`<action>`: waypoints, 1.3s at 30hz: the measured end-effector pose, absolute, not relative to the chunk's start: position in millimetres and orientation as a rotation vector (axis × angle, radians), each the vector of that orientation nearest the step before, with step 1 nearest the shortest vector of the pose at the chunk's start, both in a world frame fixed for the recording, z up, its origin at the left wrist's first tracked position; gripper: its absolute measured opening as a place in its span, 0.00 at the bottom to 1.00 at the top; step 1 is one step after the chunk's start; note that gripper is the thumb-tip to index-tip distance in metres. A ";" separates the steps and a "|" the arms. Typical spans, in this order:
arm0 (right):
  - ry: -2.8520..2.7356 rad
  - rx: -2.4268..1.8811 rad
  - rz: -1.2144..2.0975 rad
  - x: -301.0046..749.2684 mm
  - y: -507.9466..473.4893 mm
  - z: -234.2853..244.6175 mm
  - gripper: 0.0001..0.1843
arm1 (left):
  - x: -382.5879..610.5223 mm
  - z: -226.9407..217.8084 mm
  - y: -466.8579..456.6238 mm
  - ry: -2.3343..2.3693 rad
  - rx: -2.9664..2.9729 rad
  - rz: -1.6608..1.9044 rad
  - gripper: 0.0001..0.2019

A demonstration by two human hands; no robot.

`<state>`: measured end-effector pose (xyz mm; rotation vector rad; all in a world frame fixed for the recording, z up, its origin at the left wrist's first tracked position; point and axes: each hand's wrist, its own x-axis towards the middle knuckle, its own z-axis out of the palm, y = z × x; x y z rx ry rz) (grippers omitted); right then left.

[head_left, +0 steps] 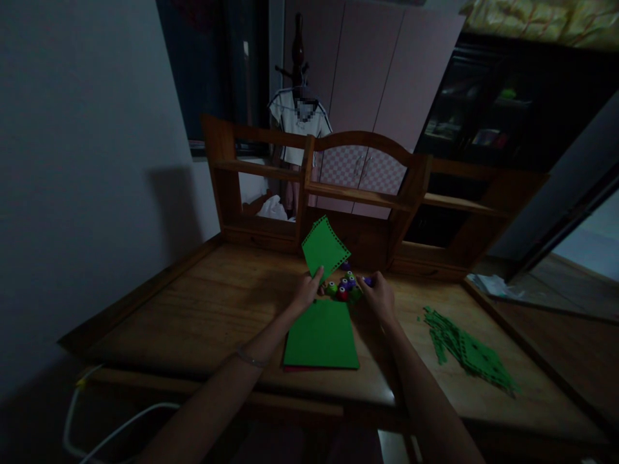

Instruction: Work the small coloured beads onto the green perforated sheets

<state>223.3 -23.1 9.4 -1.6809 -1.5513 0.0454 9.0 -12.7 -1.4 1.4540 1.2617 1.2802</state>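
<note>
My left hand (306, 290) is closed on the lower corner of a green foam-like sheet (325, 248) with small holes punched along its edges, held tilted up above the table. My right hand (380, 296) is closed, its fingertips around a small purple piece (368, 281) that they partly hide. Between the hands lies a cluster of small round pieces in green, purple and red with white eye-like tops, among them a red one (342, 294) and a green one (331, 289). Nearest me is a flat stack of green sheets (321, 335), with a red edge showing underneath.
Punched green sheets and scraps (471, 351) lie in a heap on the wooden table (193, 309) at the right. A wooden shelf unit (358, 193) rises along the table's back edge. A white cable (120, 428) hangs at the lower left.
</note>
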 end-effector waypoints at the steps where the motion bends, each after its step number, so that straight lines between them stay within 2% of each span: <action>1: -1.566 -1.687 0.029 224.4 -22.4 8.3 0.20 | 9.0 -1.6 -12.6 1.261 1.452 1.278 0.31; 8: -1.537 -1.626 -0.004 227.7 -20.7 10.9 0.25 | 9.6 -2.3 -11.2 1.283 1.437 1.258 0.31; 14: -1.556 -1.634 0.048 228.1 -19.8 8.2 0.20 | 9.2 -6.6 -9.3 1.262 1.466 1.273 0.30; 21: -1.573 -1.434 0.190 225.3 -16.7 -0.3 0.16 | 9.0 -10.0 -7.1 1.260 1.475 1.265 0.31; 27: -1.613 -1.395 0.115 225.8 -13.8 -1.8 0.13 | 9.5 -10.1 -6.7 1.242 1.477 1.283 0.30; 39: -1.714 -1.580 0.008 234.5 -8.5 -9.2 0.11 | 8.6 -3.8 -11.9 1.305 1.474 1.238 0.30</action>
